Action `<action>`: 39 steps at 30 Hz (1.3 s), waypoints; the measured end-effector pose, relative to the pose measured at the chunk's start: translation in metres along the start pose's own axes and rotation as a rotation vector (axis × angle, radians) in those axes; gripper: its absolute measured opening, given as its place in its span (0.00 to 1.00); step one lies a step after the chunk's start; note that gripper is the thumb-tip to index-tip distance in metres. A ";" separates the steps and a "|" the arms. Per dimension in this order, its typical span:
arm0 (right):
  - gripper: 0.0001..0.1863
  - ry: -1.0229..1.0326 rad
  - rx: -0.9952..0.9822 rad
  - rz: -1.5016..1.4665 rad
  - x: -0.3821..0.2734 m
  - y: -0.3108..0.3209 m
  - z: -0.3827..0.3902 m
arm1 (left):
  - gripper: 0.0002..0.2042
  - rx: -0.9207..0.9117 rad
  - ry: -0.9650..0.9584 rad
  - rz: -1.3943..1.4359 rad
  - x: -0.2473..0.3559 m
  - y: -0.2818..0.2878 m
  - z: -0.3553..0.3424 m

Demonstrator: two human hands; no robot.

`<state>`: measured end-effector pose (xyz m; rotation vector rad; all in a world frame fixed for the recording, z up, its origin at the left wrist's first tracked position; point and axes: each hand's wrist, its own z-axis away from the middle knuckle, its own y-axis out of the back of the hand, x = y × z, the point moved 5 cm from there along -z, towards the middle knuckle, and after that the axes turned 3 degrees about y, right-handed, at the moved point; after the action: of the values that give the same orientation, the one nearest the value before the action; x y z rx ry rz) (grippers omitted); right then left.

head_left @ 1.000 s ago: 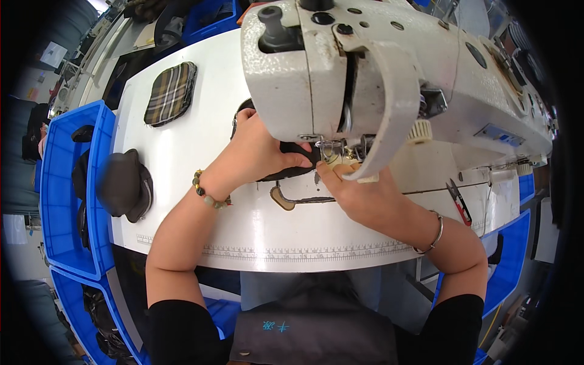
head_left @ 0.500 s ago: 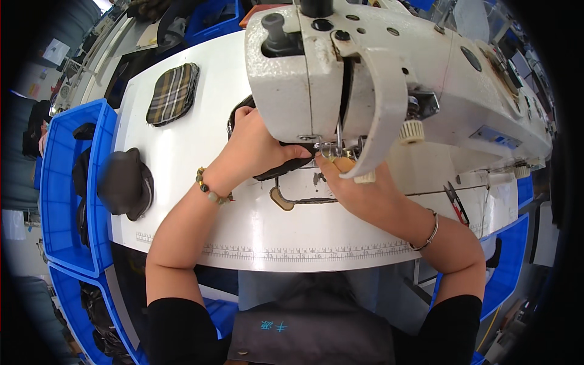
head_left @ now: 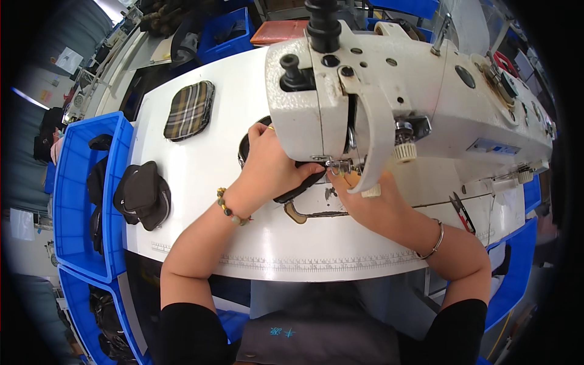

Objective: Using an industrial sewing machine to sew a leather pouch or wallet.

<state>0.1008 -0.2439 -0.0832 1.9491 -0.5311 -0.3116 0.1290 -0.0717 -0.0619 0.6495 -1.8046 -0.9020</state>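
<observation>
A black fabric piece (head_left: 299, 190) with what looks like a zipper along its curved far edge lies under the needle area of a white sewing machine (head_left: 298, 121). My left hand (head_left: 271, 165) is closed on it, thumb stretched toward the presser foot (head_left: 338, 165) and the other fingers curled over its far side. Just right of the foot, my right hand (head_left: 376, 201) pinches the piece's edge. The machine's curved guard and a knob partly cover those right fingers. Much of the fabric is hidden beneath my left hand and the machine head.
A plaid padded piece (head_left: 190, 111) lies at the table's far left, with dark stacked pouches (head_left: 143, 194) nearer me. Blue bins (head_left: 115, 201) holding black items stand along the left edge. Red-handled thread snips (head_left: 462, 213) lie on the right, and a printed ruler (head_left: 316, 263) follows the front edge.
The whole view has shifted, so the table and machine appear lower and mostly farther right. Both hands keep nearly the same places beside the presser foot, still on the black fabric piece.
</observation>
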 end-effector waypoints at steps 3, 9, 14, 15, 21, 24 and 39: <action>0.15 -0.030 -0.007 -0.137 0.003 -0.010 0.005 | 0.18 0.021 -0.038 -0.089 0.009 0.003 0.005; 0.20 0.057 -0.021 -0.006 -0.003 0.000 0.009 | 0.15 0.020 -0.062 -0.010 0.009 0.004 0.004; 0.25 0.085 -0.053 -0.083 -0.014 0.011 0.006 | 0.17 -0.094 0.119 0.306 -0.010 0.001 -0.004; 0.25 0.086 -0.052 -0.126 -0.015 0.012 0.004 | 0.16 -0.088 0.123 0.340 -0.011 0.002 -0.005; 0.24 0.084 -0.064 -0.179 -0.016 0.005 0.008 | 0.19 -0.114 0.166 0.328 -0.008 0.002 -0.007; 0.24 0.094 -0.068 -0.167 -0.017 0.005 0.008 | 0.19 -0.110 0.137 0.282 -0.005 0.003 -0.006; 0.14 0.074 -0.043 -0.199 -0.020 0.014 0.000 | 0.17 -0.226 0.235 0.227 -0.002 0.006 -0.010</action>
<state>0.0802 -0.2395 -0.0708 1.9670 -0.2802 -0.3717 0.1389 -0.0701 -0.0553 0.3804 -1.5051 -0.8238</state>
